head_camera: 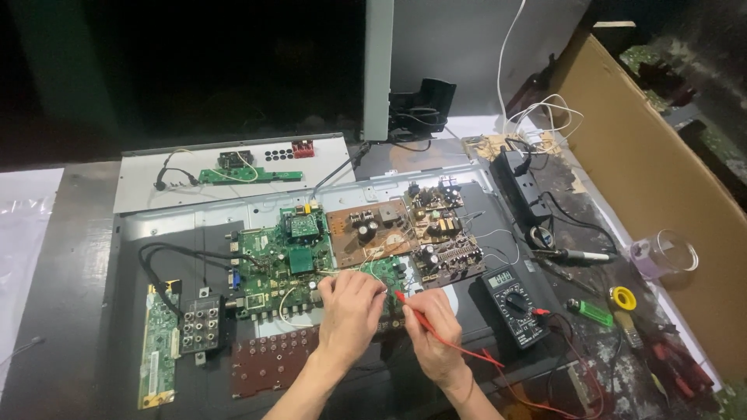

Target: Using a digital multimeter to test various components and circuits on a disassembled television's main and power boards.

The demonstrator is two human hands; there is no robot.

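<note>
Fingers of the right hand [436,330] pinch a red probe [416,317] pen-like, tip on the green circuit board [272,268]; left hand [350,307], curled, steadies it, grasp unclear.

Single view, head-worn camera. It looks forward and steeply down from above the near edge of the surface [70,233]. Both forearms enter from the bottom edge, the left hand [350,311] and right hand [434,330] at lower centre, within arm's reach of the lens. The frame spans a grey panel [148,187] at far left to a cardboard sheet [646,171] at right. The far background is dark. No second view to compare.
</note>
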